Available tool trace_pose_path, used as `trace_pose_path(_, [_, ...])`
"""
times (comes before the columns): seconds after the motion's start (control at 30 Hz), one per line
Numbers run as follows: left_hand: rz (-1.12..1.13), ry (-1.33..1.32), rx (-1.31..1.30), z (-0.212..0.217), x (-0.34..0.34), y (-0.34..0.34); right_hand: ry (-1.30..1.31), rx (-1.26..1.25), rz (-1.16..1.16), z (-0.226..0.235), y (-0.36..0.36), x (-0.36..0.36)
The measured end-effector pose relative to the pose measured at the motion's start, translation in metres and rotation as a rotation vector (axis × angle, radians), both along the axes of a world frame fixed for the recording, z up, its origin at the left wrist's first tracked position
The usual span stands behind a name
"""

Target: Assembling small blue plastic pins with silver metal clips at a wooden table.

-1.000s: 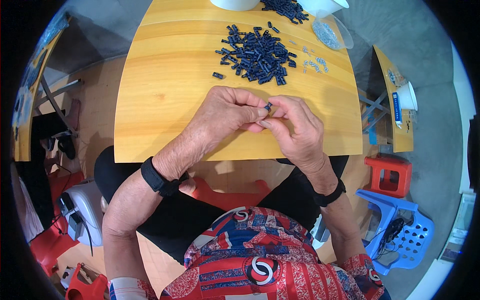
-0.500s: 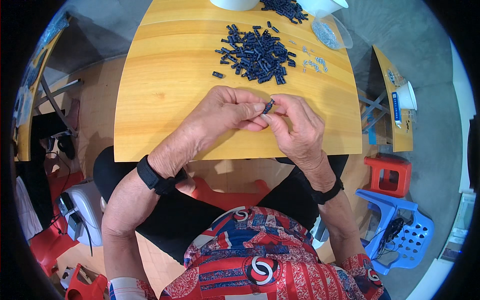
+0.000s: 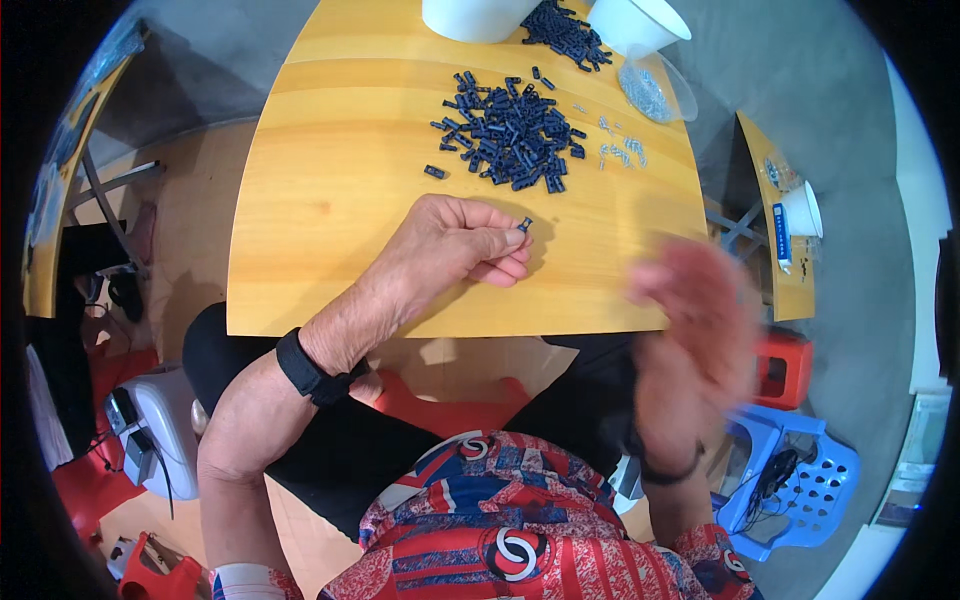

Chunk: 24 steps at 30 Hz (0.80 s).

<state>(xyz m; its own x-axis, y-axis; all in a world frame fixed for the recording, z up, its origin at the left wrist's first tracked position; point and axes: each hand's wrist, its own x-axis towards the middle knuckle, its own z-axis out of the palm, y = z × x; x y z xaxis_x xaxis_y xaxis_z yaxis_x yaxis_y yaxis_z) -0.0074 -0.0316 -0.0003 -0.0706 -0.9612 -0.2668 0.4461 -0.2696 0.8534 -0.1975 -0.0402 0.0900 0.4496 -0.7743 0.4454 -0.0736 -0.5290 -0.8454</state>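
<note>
My left hand (image 3: 455, 240) is over the table, with thumb and forefinger pinched on a small black plastic piece (image 3: 525, 224) whose tip juts out past the thumb. Off to the right, my right hand (image 3: 700, 320) is beyond the table's front right corner, smeared by motion, so its fingers cannot be made out. Ahead of the left hand lies a heap of small black plastic pieces (image 3: 515, 135). One loose black piece (image 3: 434, 172) sits at the heap's near left. Small silvery metal parts (image 3: 622, 150) are scattered right of the heap.
The wooden table (image 3: 310, 240) bears two white tubs, one (image 3: 640, 25) at the far right, and a clear tray (image 3: 648, 88) of tiny metal parts. A second black heap (image 3: 565, 40) lies farther back. A blue plastic stool (image 3: 800, 480) and a red stool (image 3: 785, 368) stand at right.
My right hand has let go of the small black piece and swung right, away from the left hand. The left hand still pinches the piece. The view has shifted slightly.
</note>
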Motion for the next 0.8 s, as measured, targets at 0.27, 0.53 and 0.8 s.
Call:
trace_pose_path(0.27, [0.022, -0.009, -0.011, 0.002, -0.003, -0.005, -0.305, -0.423, 0.335, 0.104, 0.089, -0.058])
trace_pose_path(0.53, [0.018, 0.01, -0.025, -0.004, -0.005, 0.002, -0.401, -0.528, 0.485, 0.111, 0.084, -0.05])
trace_pose_path(0.8, [0.013, -0.017, -0.003, -0.005, -0.006, 0.002, -0.498, -0.494, 0.585, 0.106, 0.104, -0.035])
